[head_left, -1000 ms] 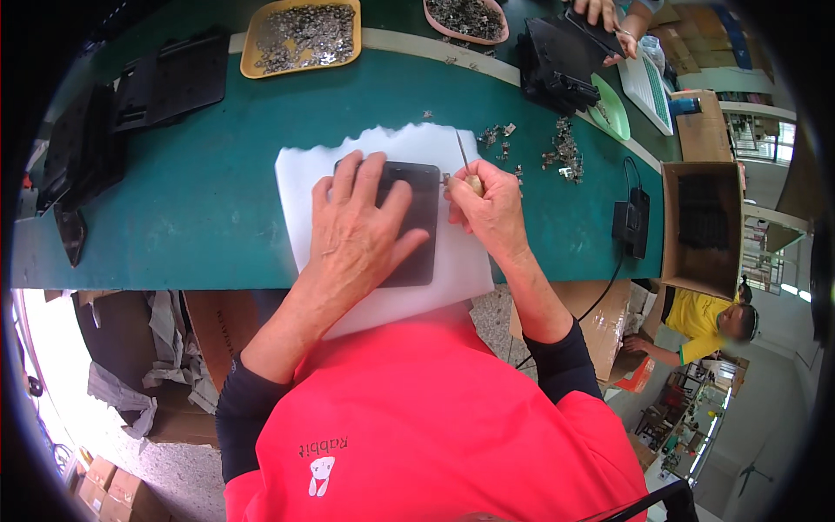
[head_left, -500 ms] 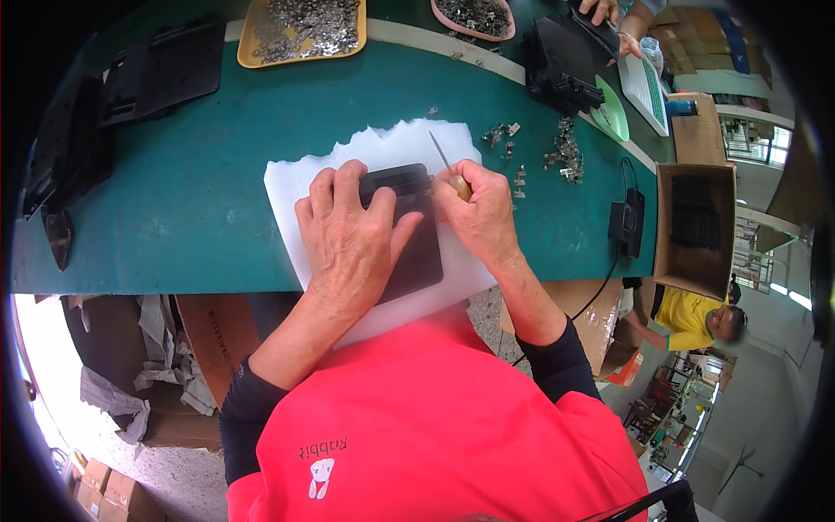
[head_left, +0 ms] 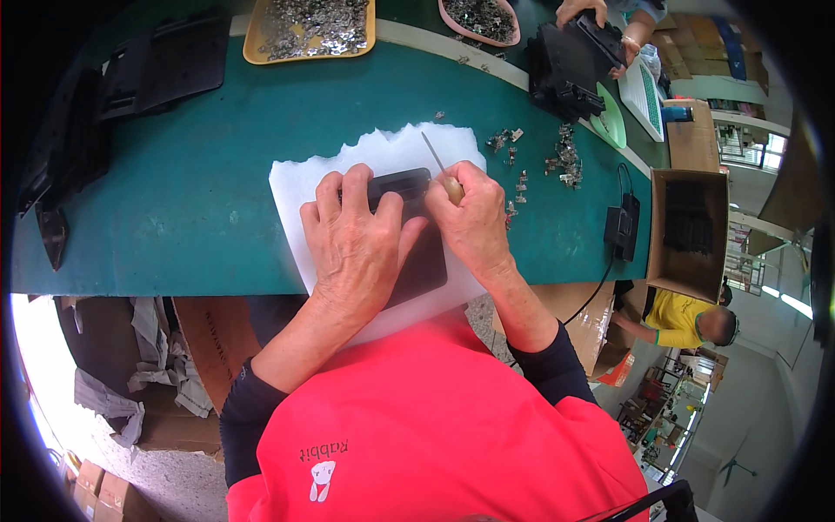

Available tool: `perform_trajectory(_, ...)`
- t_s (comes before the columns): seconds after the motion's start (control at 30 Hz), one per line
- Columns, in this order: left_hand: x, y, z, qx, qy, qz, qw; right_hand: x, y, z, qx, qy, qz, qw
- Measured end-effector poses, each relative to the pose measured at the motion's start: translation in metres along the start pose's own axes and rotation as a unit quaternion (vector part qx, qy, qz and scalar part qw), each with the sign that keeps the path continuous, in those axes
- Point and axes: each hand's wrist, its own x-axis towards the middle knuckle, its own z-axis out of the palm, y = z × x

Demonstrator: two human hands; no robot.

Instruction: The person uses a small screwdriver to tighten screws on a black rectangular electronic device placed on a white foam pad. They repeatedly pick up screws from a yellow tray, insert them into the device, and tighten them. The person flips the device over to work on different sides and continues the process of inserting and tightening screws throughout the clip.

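A black plastic panel (head_left: 421, 269) with a slot near its far end lies on a white foam sheet (head_left: 296, 187), on the green table. My left hand (head_left: 356, 239) is bent over the panel's left side and holds it down, thumb and index finger on its surface. At the far right corner of the panel, my right hand (head_left: 474, 219) is closed around an awl (head_left: 453, 189) with a pale handle; its thin metal spike points up and away. What the right fingertips touch at the panel's edge is hidden. Small metal clips (head_left: 520, 184) lie just right of the foam.
Black panels (head_left: 165, 70) are stacked at the left. A yellow tray (head_left: 370, 39) and a pink tray (head_left: 513, 33) of metal parts stand at the back. A co-worker's hands (head_left: 628, 48) hold a black part. An open carton (head_left: 691, 226) is at the right.
My right hand, with the awl in it, has shifted slightly nearer to me and tilted. The left hand stays on the panel. The co-worker's black part has turned.
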Motion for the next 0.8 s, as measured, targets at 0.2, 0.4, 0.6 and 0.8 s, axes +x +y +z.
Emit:
perform_trajectory(0.2, 0.0, 0.0, 0.001, -0.008, 0.003, -0.003, 1.0, -0.004, 0.009, 0.013, -0.024, 0.056, -0.087, 0.994)
perform_trajectory(0.4, -0.001, -0.001, 0.001, -0.011, 0.009, -0.008, 1.0, -0.009, 0.012, 0.019, -0.007, 0.081, -0.096, 0.992)
perform_trajectory(0.6, -0.001, -0.001, 0.001, -0.015, 0.009, -0.008, 1.0, -0.012, 0.006, 0.017, -0.001, 0.064, -0.051, 0.997)
perform_trajectory(0.8, -0.003, -0.001, 0.002, -0.009, 0.015, -0.008, 1.0, -0.012, 0.009, 0.019, 0.011, 0.069, -0.018, 0.997)
